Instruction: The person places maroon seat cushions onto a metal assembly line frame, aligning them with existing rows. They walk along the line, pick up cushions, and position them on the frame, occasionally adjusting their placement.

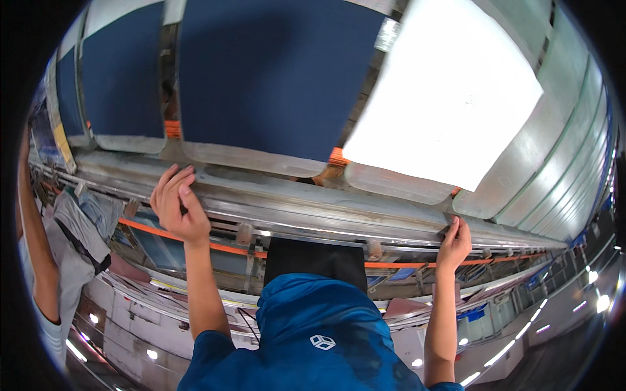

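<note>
A white sheet (450, 98), cloth or paper, lies on a pale flat board (399, 185) to the right of centre, its near edge reaching past the board's side. Left of it, a dark blue fabric panel (274, 78) covers another board. My left hand (182, 207) is raised at the metal rail (306, 202) below the blue panel, fingers loosely curled and apart with nothing seen in them. Down by the rail's right part, below the white sheet's near corner, my right hand (454, 246) has thumb and fingers drawn together. Whatever may lie between them is hidden.
More blue panels (124, 78) lie on boards to the left. Bare pale boards (554, 156) line up at the right. A co-worker's arm (42, 260) and grey clothing show at the far left. Orange strips (182, 238) run under the rail.
</note>
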`<state>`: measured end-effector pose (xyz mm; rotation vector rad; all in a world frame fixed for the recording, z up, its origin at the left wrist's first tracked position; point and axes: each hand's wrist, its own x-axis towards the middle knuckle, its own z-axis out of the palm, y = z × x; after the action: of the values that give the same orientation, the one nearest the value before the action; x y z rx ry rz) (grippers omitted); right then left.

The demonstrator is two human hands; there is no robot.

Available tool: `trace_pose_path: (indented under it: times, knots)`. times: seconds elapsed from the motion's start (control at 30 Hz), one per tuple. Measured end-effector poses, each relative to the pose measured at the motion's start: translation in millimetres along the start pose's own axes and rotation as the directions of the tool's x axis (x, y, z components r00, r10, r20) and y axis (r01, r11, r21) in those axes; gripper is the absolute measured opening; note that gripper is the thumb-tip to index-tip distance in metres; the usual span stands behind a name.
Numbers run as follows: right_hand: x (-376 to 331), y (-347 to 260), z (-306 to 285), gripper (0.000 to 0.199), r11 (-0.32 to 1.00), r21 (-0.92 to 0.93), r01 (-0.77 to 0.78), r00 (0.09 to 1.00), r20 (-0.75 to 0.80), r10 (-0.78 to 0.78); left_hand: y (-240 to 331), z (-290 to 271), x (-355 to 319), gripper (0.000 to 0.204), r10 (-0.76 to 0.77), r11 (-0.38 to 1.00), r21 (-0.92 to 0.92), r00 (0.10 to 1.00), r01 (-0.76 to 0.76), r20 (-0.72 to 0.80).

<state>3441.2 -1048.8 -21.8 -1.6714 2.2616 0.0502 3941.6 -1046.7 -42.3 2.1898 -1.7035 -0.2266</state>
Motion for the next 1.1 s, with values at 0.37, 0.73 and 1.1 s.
trace_pose_path:
  times: [0.37,0.73,1.1]
  knots:
    - [1.1,5.3,1.8,0.023,0.997,-0.077,-0.029,0.998,0.045,0.033,-5.7,1.7,-5.1,0.019,-0.022,0.996,-0.084,0.996,0.014,-0.091]
    - [-0.4,-3.5,-2.6,0.024,0.983,-0.151,-0.107,0.991,0.068,0.118,-4.1,0.6,-6.5,0.017,-0.026,0.994,-0.112,0.992,0.013,-0.122]
    - [-0.3,-1.9,-2.3,0.025,0.992,-0.106,-0.066,0.997,0.029,0.069,-2.9,-1.7,-7.6,0.021,-0.008,0.995,-0.104,0.995,-0.003,-0.103]
